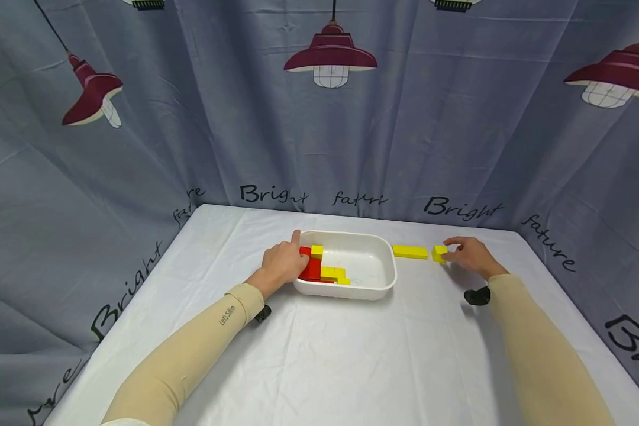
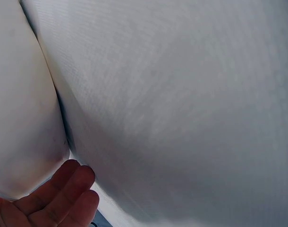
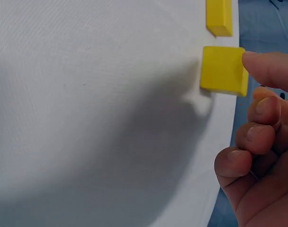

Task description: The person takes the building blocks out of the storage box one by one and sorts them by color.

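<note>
A white tray (image 1: 359, 290) holds several red and yellow blocks at its left end, among them a red block (image 1: 314, 269) and a yellow block (image 1: 332, 273). My left hand (image 1: 281, 263) grips the tray's left side, thumb over the rim; its fingers (image 2: 71, 194) show beside the pale wall in the left wrist view. To the right of the tray, a yellow cube (image 1: 438, 254) sits on the table. My right hand (image 1: 471, 257) is at this cube (image 3: 223, 71), the thumb (image 3: 269, 68) at its edge and the index finger raised apart from it.
A long yellow block (image 1: 410, 252) lies between the tray and the cube, in line with the cube. White cloth covers the table (image 1: 346, 361). A grey curtain (image 1: 234, 130) with printed lamps and lettering hangs behind the table and along its sides.
</note>
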`<state>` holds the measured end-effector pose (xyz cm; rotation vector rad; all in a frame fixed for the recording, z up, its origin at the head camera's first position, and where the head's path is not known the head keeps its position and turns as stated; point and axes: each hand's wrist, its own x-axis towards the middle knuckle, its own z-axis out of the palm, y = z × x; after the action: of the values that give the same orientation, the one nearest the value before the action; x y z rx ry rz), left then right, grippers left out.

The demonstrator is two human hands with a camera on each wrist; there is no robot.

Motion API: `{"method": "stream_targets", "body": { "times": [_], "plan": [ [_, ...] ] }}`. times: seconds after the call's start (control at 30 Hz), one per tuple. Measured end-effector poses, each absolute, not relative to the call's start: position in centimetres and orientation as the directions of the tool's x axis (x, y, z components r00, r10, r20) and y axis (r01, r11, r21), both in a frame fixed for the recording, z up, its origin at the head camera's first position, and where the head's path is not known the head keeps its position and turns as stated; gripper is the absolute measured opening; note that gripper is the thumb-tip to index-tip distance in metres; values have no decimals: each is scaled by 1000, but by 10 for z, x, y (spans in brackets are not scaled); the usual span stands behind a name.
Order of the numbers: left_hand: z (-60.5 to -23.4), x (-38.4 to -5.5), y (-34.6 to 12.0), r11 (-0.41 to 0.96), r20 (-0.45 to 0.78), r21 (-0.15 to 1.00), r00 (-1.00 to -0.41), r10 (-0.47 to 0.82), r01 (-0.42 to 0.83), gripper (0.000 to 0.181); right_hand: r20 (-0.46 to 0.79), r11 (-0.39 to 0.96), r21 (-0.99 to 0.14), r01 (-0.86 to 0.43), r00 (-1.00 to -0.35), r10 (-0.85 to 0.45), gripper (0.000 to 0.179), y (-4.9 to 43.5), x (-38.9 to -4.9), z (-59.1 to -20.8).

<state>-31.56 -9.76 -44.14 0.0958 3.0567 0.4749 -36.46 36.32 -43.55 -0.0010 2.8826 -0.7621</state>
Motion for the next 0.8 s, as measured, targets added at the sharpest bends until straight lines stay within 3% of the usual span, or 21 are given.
{"method": "stream_targets", "body": {
  "times": [0.8],
  "plan": [
    [-438, -314, -97, 951, -40, 303, -997, 70, 54, 70, -88, 877, -468, -112, -981, -173, 52, 312, -358, -401]
  ]
}}
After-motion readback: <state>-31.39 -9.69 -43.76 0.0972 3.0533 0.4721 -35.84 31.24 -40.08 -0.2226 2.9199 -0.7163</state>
